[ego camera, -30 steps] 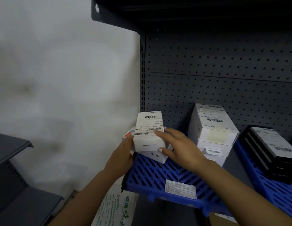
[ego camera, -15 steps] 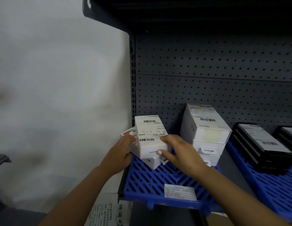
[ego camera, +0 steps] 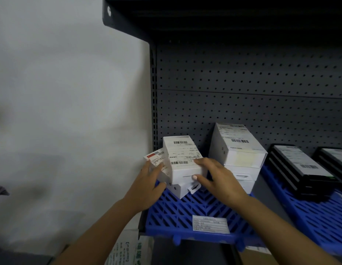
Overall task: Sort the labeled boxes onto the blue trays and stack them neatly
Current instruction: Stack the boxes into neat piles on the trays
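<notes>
A person's left hand [ego camera: 147, 185] and right hand [ego camera: 217, 178] grasped a white labeled box [ego camera: 182, 159] from either side, fingers curled against its edges, as it sat askew atop other white boxes at the back left corner of a blue tray [ego camera: 185, 213] on a dark metal shelf. Just to the right on the same tray stood a taller stack of white boxes [ego camera: 238, 155]. A second blue tray [ego camera: 322, 217] alongside carried flat black boxes [ego camera: 300, 169] before a pegboard back panel [ego camera: 242, 83].

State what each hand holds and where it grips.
The right hand grips the top white box at its near right corner. The left hand holds the left side of the small stack, on the red-labelled box.
</notes>
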Demonstrator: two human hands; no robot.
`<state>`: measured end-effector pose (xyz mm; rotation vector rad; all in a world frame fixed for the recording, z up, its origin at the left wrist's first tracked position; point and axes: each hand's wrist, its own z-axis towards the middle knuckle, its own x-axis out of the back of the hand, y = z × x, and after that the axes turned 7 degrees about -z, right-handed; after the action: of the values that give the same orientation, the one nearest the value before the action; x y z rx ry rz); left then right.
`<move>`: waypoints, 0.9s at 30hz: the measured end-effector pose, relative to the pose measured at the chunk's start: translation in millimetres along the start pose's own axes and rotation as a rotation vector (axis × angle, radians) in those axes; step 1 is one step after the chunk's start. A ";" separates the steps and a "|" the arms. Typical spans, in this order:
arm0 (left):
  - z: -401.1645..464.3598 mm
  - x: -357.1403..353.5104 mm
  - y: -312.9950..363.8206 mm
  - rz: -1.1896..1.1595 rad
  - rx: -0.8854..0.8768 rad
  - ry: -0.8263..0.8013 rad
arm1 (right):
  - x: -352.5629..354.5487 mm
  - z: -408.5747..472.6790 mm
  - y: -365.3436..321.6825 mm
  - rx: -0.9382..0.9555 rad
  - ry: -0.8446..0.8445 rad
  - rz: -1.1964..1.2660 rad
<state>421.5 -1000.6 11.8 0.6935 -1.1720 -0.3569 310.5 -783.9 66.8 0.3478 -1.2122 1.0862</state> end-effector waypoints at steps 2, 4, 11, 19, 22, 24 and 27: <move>2.8 -1.1 -6.6 0.003 -0.018 -0.044 | 0.1 -0.4 3.3 -0.036 -0.012 0.073; 7.8 -2.0 -13.8 0.027 -0.047 -0.070 | -1.1 -2.3 2.0 -0.050 -0.017 0.085; 22.6 3.2 -8.3 -0.034 -0.080 -0.107 | -0.9 -7.6 -4.5 -0.054 -0.010 0.078; 12.5 0.3 4.6 -0.149 -0.126 -0.169 | -4.2 -15.5 -5.1 -0.012 0.004 0.118; 10.4 1.8 6.7 -0.139 -0.160 -0.135 | -4.4 -15.3 -6.5 0.021 -0.004 0.117; 10.5 2.0 3.4 -0.178 -0.158 -0.116 | -4.2 -13.4 -7.3 0.021 -0.010 0.114; 10.4 1.7 6.8 -0.228 -0.145 -0.093 | -8.8 -12.8 -6.3 -0.021 -0.055 0.129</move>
<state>411.8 -999.8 19.8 0.6903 -1.1444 -0.6655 323.5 -781.9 56.3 0.2877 -1.3083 1.1805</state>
